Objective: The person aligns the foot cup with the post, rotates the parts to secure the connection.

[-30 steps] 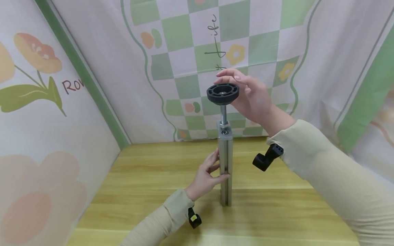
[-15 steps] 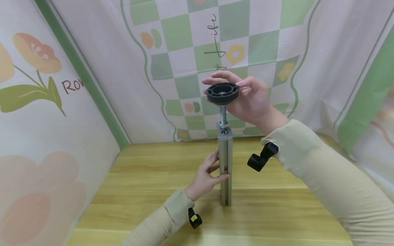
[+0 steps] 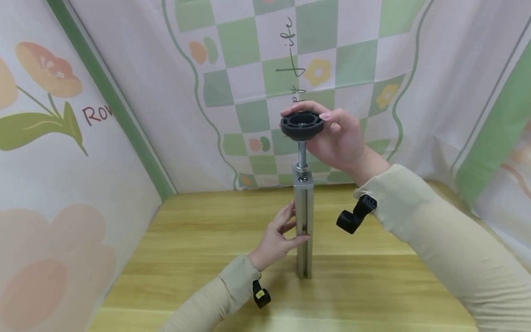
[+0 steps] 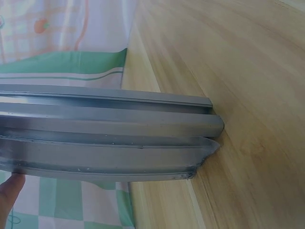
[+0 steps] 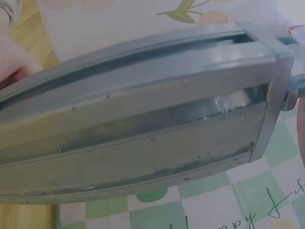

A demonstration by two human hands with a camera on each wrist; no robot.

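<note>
An aluminium profile (image 3: 304, 216) stands upright on the table, with its lower end on the wood in the left wrist view. My left hand (image 3: 274, 240) grips it at mid-height, thumb across the near face and fingers behind. A metal end plate (image 3: 303, 183) caps the top. From the plate rises a threaded rod (image 3: 302, 154) with a nut (image 5: 289, 95) at its base. The rod carries a black round levelling foot (image 3: 301, 133), ribbed side up. My right hand (image 3: 339, 138) holds this foot by its rim, thumb on the right side and fingers round the back.
The wooden table (image 3: 199, 240) runs back to a hanging cloth (image 3: 232, 92) with green checks and flowers. Another printed cloth (image 3: 62, 184) hangs along the left side. A black wrist camera (image 3: 350, 221) juts from the right sleeve, close to the profile.
My right hand has come from behind the foot to close on its rim, first reaching left, then drawing its fingers in. The foot shifts slightly. My left hand stays put.
</note>
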